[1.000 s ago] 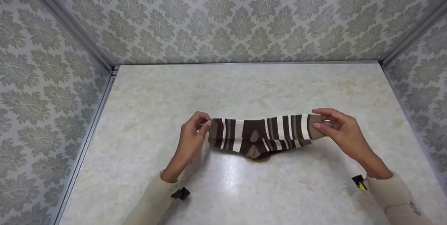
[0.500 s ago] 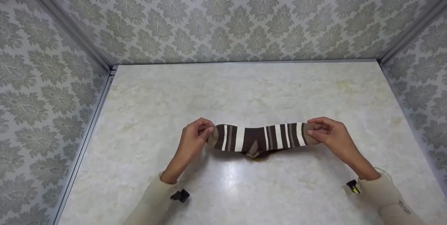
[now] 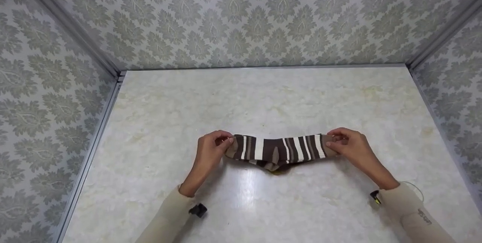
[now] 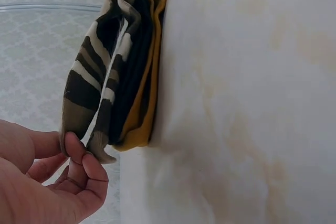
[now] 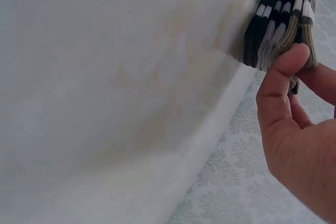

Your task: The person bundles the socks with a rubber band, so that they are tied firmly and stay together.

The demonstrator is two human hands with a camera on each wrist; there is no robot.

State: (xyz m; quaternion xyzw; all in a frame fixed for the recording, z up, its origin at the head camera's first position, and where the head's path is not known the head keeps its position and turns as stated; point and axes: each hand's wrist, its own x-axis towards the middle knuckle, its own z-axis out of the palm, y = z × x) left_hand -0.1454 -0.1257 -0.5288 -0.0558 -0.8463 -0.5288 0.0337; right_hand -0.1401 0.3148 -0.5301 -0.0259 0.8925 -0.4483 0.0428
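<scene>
A brown, white and taupe striped sock (image 3: 259, 149) stretches sideways between both hands, on top of a stack of socks on the table. My left hand (image 3: 209, 154) pinches its plain taupe left end between thumb and fingers. At the other end, my right hand (image 3: 354, 145) pinches the taupe edge. In the left wrist view a second striped sock lies close against the first, with dark layers and a mustard-yellow sock (image 4: 152, 98) beneath. Dark and grey ribbed ends (image 5: 257, 40) of the stack show beside the right fingers. The lower layers are mostly hidden in the head view.
The pale marbled table (image 3: 188, 100) extends around the stack. Patterned panels (image 3: 260, 20) stand behind it and on both sides, joined by grey metal edging (image 3: 101, 137). Small black devices (image 3: 198, 210) sit at both wrists.
The upper striped sock has come down and nearer, now covering most of the striped sock below it. My right hand has shifted left and slightly nearer; my left hand has moved slightly right and nearer.
</scene>
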